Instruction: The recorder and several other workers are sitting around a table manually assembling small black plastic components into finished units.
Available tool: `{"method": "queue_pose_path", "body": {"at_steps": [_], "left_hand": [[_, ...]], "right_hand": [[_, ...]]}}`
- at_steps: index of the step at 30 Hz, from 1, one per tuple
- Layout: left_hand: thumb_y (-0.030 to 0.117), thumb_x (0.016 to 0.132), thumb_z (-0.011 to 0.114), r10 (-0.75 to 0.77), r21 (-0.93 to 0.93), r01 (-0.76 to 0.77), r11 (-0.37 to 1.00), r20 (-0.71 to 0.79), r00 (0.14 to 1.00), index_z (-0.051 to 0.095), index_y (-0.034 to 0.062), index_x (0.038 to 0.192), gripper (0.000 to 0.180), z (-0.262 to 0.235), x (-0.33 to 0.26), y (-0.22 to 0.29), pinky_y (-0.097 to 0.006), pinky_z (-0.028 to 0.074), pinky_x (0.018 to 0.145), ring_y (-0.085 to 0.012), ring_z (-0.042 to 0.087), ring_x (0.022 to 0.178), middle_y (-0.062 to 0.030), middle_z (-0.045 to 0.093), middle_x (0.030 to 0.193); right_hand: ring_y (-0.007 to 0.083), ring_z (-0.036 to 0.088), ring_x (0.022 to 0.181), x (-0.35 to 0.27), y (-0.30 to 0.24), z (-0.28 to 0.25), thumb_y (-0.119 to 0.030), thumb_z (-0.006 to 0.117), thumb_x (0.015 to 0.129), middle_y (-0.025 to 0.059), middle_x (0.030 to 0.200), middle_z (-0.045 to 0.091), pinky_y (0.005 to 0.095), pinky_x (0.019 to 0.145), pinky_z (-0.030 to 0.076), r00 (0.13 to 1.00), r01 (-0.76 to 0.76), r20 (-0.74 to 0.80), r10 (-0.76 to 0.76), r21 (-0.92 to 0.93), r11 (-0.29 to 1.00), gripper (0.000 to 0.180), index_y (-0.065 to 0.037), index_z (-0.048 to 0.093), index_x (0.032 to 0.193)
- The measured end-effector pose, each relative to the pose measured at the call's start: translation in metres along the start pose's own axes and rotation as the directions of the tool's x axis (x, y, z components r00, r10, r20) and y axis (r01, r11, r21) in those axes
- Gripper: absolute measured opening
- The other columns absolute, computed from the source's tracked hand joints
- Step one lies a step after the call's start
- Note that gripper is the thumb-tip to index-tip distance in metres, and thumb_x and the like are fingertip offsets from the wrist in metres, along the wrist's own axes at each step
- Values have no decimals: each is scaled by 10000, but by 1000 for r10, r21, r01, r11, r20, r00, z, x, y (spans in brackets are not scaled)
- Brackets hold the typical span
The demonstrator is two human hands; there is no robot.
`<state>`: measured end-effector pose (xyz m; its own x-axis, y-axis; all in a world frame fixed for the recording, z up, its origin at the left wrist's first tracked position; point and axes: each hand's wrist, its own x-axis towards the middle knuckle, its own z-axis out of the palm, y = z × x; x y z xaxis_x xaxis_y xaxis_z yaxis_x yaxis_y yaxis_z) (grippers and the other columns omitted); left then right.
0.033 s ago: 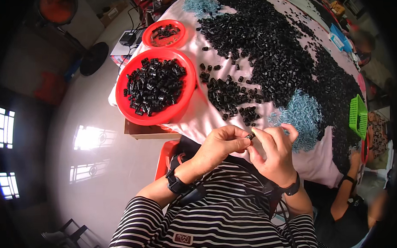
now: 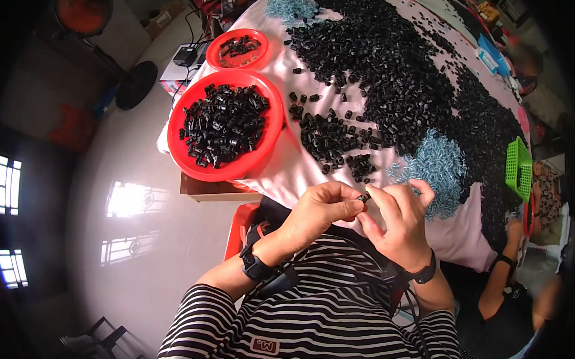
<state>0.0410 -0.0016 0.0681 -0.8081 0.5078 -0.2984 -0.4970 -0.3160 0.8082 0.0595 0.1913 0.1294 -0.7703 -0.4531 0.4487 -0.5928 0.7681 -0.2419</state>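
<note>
My left hand (image 2: 317,213) and my right hand (image 2: 400,223) meet in front of my striped shirt, at the near edge of the white-covered table (image 2: 287,173). The fingertips of both pinch one small black plastic part (image 2: 364,197). Just beyond them lies a loose cluster of the same black parts (image 2: 333,140). A big heap of black parts (image 2: 397,68) spreads across the cloth. A pile of pale blue pieces (image 2: 436,165) lies close to my right hand. Each wrist carries a black watch.
A large red bowl (image 2: 236,173) full of black parts stands at the table's left edge, a smaller red bowl (image 2: 215,55) behind it. A green basket (image 2: 520,168) sits at the right edge, where another person's arm (image 2: 503,267) reaches. A red stool (image 2: 238,228) stands below the table.
</note>
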Motion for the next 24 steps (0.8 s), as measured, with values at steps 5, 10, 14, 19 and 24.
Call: {"method": "queue_pose_path", "body": {"at_steps": [5,10,14,19,24], "left_hand": [[161,966,731,14,-4,-14,1000,46,999,690,0,1119,226,13,-2,4,-241,532,831,-76,650,893,-12,713,974],[171,969,732,32,74,-35,997,31,999,683,-2,1130,242,20,-3,2,-236,535,805,-65,649,880,-8,704,968],[167,971,730,57,43,-59,997,46,997,678,-6,1135,245,23,0,-1,-233,533,788,-66,647,865,-10,696,965],[160,971,728,14,25,-15,1000,43,999,676,-14,1124,238,26,0,2,-230,533,769,-74,653,835,-17,696,956],[171,968,733,53,104,-53,993,7,999,680,-18,1107,240,28,0,-1,-234,535,756,-82,663,814,-23,702,936]], "right_hand": [[192,608,841,-9,16,-4,-105,735,887,-1,889,617,430,986,342,997,-81,8,81,172,982,192,-89,688,1072],[191,605,834,-15,14,-2,-61,721,887,2,865,617,416,972,355,988,-132,-57,145,185,974,149,-95,685,1028],[197,601,840,-17,10,-1,-60,726,874,9,867,617,421,976,362,992,-67,-109,69,24,997,158,-94,682,1022],[195,601,840,-20,18,3,-58,731,856,8,865,610,444,979,370,981,-166,-70,181,178,970,173,-105,678,1014],[190,604,826,-20,13,2,-38,725,849,3,863,607,453,989,375,985,-116,-121,123,64,991,186,-100,678,1017]]}}
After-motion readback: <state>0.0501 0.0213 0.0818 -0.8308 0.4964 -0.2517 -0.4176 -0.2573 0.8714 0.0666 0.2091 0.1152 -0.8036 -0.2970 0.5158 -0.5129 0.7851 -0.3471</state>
